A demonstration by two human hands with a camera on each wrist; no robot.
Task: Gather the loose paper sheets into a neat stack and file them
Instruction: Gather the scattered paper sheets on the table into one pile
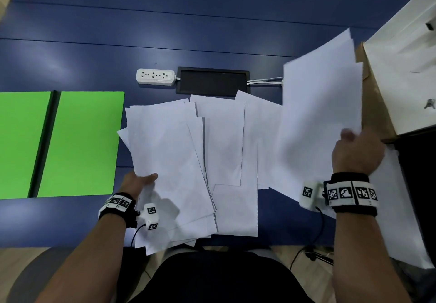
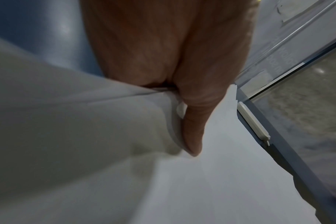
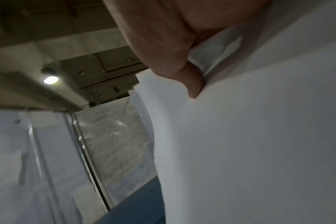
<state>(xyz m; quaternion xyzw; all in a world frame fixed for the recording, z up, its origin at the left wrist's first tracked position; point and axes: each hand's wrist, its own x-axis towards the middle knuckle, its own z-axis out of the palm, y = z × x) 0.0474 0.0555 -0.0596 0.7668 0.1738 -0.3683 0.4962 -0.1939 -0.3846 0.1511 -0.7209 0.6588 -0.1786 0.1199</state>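
Several white paper sheets (image 1: 224, 147) lie fanned out over the blue table (image 1: 212, 31). My left hand (image 1: 139, 182) grips the left-hand bunch of sheets (image 1: 169, 161) at its near left edge, thumb on top, as the left wrist view shows with the thumb (image 2: 194, 128) pressed on the paper (image 2: 230, 174). My right hand (image 1: 356, 151) pinches a few sheets (image 1: 320, 114) lifted off the table at the right; its thumb (image 3: 194, 84) lies on the paper (image 3: 259, 144). An open green folder (image 1: 77, 144) lies flat at the left.
A white power strip (image 1: 155, 76) and a black rectangular panel (image 1: 212, 83) sit behind the sheets, with white cables (image 1: 264, 81) running right. A white cabinet (image 1: 405, 71) with keys (image 1: 429, 103) stands at the right. More paper (image 1: 401, 220) hangs past the table's right edge.
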